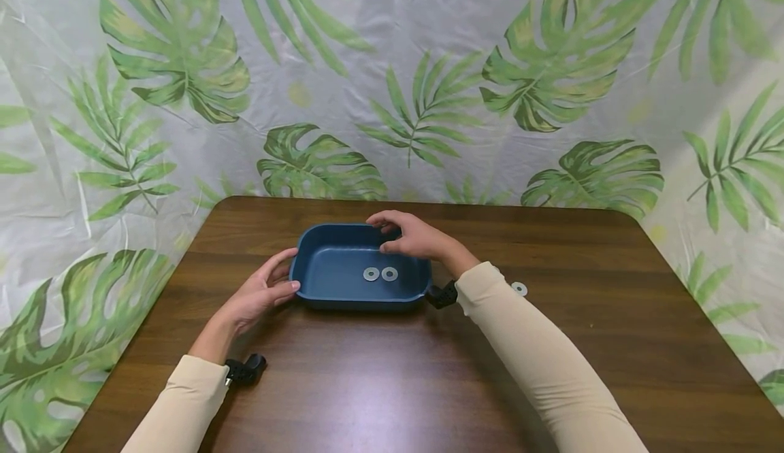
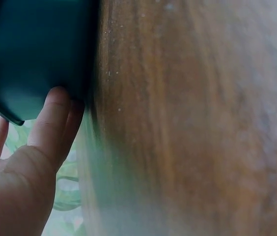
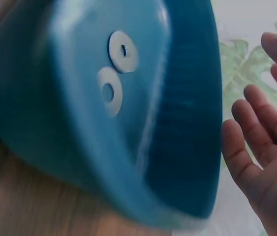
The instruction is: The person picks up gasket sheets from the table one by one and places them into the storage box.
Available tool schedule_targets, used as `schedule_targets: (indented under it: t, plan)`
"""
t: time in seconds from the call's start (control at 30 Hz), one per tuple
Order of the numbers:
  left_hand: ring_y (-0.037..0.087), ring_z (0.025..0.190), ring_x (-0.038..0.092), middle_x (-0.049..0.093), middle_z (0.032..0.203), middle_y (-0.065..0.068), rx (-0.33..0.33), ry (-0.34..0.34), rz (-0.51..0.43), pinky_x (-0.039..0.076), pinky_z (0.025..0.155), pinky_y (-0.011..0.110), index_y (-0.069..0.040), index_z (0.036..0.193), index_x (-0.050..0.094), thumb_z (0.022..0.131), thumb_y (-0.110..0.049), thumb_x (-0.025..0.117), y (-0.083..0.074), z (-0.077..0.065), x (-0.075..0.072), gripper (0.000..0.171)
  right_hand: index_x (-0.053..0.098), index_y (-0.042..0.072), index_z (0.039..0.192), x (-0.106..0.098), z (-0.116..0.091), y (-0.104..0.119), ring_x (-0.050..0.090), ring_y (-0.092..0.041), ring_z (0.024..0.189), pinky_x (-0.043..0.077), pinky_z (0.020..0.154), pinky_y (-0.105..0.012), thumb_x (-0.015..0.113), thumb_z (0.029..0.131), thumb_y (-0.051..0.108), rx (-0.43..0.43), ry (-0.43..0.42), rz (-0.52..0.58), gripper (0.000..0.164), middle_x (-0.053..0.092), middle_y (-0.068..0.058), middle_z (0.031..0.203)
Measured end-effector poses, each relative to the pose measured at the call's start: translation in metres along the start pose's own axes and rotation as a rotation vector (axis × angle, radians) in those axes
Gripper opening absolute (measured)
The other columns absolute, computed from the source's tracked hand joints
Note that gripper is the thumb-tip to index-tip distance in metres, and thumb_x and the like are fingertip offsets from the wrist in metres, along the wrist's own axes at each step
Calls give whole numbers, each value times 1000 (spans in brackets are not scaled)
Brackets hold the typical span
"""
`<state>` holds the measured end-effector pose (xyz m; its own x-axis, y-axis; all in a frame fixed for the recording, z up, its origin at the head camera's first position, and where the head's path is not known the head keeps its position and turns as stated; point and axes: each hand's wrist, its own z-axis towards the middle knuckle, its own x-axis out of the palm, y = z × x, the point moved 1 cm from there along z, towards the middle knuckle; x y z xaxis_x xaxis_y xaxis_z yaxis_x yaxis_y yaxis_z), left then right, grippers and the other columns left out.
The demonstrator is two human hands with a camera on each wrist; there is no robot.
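A blue rectangular dish (image 1: 333, 283) with rounded corners stands on the table. Two flat metal washers (image 1: 380, 274) lie side by side on its floor and also show in the right wrist view. My left hand (image 1: 260, 293) is at the dish's left end, its fairly straight fingers (image 2: 52, 115) touching the outer wall. Over the far right part of the dish is my right hand (image 1: 413, 235), fingers spread and loosely bent, nothing between them. In the right wrist view, its fingertips (image 3: 233, 130) appear beside the rim.
A third washer (image 1: 519, 289) lies on the wooden table (image 1: 367, 378) right of the dish, close to the right sleeve (image 1: 527, 344). Behind the table hangs a leaf-patterned cloth (image 1: 429, 174). Each wrist carries a small black device (image 1: 246, 369).
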<state>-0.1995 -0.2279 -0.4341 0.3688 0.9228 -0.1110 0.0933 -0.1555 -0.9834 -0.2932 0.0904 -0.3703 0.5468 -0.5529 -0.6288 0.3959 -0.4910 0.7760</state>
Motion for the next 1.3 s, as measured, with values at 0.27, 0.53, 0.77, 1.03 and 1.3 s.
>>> schedule_targets:
  t: [0.27,0.53,0.77,1.03,1.3]
  plan:
    - [29,131,47,23,159,30,-2,2,-7,49,92,18,-12,159,15,98,-12,59,-2,1,0,75,55,6,137,-20,-27,-8,48,-39,132,45,104,-53,64,94,6,10,-68,-86,45,51,-14,143]
    - [31,134,44,24,160,28,-16,-14,0,50,96,23,-14,159,15,99,-13,59,2,1,-3,74,57,9,135,-43,-68,-23,50,-34,130,46,101,-52,65,94,9,42,-86,-173,42,54,-12,140]
    - [21,127,51,25,158,30,-8,-3,-1,50,94,22,-12,159,14,99,-13,58,2,-1,-3,74,55,7,136,-59,-103,-45,48,-36,129,47,99,-53,62,95,6,66,-105,-182,42,54,-16,139]
    - [15,122,53,25,158,31,-5,-1,-16,50,94,23,-11,159,13,99,-11,57,0,-1,-1,74,56,5,134,-68,-131,-65,49,-39,127,49,97,-53,62,96,7,77,-139,-168,39,54,-19,138]
    - [19,124,52,25,158,31,-8,-1,-5,50,94,22,-12,159,13,99,-12,58,0,0,0,75,56,2,134,-72,-167,-84,52,-38,124,49,95,-52,62,96,6,134,-142,-194,38,57,-20,136]
